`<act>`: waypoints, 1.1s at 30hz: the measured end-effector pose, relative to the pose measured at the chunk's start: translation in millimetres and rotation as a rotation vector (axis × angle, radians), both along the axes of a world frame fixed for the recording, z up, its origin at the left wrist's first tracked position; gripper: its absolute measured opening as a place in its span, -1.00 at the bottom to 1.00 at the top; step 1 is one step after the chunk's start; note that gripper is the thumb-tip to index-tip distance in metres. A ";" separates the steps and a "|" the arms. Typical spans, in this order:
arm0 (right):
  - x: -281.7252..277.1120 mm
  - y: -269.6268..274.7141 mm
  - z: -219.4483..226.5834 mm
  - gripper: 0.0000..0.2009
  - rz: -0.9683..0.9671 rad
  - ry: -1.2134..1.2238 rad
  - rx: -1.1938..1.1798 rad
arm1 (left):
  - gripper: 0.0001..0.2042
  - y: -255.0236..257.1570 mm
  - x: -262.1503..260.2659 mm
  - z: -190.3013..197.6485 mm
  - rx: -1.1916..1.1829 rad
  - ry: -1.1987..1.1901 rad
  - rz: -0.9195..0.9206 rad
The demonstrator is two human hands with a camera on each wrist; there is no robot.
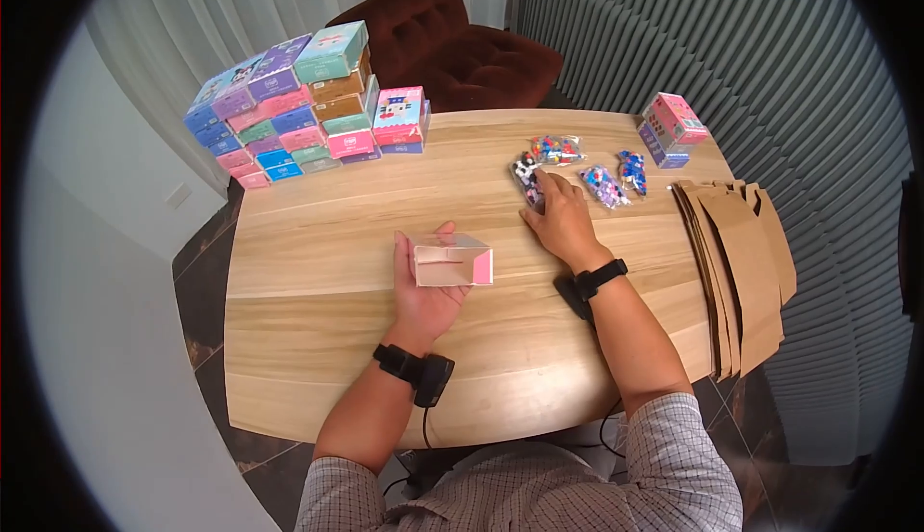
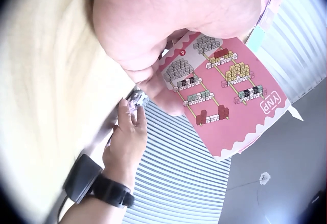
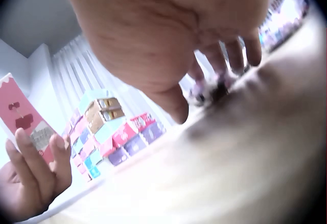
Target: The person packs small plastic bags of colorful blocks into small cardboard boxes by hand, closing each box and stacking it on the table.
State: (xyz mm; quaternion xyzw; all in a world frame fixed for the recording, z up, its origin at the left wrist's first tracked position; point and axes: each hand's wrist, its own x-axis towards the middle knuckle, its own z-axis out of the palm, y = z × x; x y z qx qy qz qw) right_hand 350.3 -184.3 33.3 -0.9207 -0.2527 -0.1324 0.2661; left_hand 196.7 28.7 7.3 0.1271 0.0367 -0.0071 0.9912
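My left hand (image 1: 428, 306) holds a small pink cardboard box (image 1: 452, 267) over the table, thumb on one side and fingers on the other. The box's open side faces up, and its pale inside shows. In the left wrist view, the printed pink side (image 2: 225, 101) bears pictures of brick-building steps. At the right, my right hand (image 1: 566, 222) reaches down over a clear bag of black and white bricks (image 1: 526, 174) on the table. Its fingers are at the bag, with the thumb (image 3: 176, 104) spread apart from them. The hand partly hides this bag.
Near the right hand lie more bags of small bricks: a multicoloured one (image 1: 558, 150), a purple one (image 1: 604, 187) and a blue one (image 1: 632, 172). Stacked colourful boxes (image 1: 289, 113) stand at the back left, two boxes (image 1: 671, 130) at the back right. Flattened brown cardboard (image 1: 746, 272) lies along the right edge.
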 end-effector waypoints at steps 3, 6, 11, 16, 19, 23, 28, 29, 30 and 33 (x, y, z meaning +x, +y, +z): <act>-2.8 -2.4 -7.2 -0.40 0.028 -0.042 -0.027 | -0.28 -1.4 -3.1 3.7 0.034 0.004 0.009; -2.1 -4.4 -6.4 -0.46 0.028 -0.060 -0.037 | -0.29 -3.7 -3.3 10.2 0.044 0.010 0.016; -6.4 3.3 3.5 -0.45 0.016 -0.061 -0.016 | -0.28 -4.5 -3.0 9.5 0.114 -0.006 0.020; 5.5 20.1 1.5 -0.45 -0.057 -0.035 -0.046 | -0.28 -5.7 -3.6 13.7 0.144 0.032 0.051; 11.8 18.9 -6.7 -0.49 -0.032 -0.054 -0.004 | -0.28 -3.3 -3.2 9.1 0.116 -0.025 0.038; 0.7 5.7 -4.6 -0.62 -0.053 0.462 0.487 | -0.29 -3.4 -2.4 9.0 0.126 0.024 0.090; -54.2 -11.0 30.4 -0.72 0.138 0.500 1.051 | -0.27 -5.2 -2.4 12.9 0.215 0.128 0.188; -63.2 -11.9 44.9 -0.72 0.191 0.399 1.075 | -0.27 -6.9 -1.4 13.7 0.218 0.135 0.203; -72.7 -11.3 57.2 -0.72 0.213 0.352 1.064 | -0.26 -8.3 -0.9 15.3 0.223 0.143 0.220; -96.2 -13.8 68.5 -0.76 0.226 0.292 0.986 | -0.27 -7.4 -1.1 14.9 0.226 0.139 0.234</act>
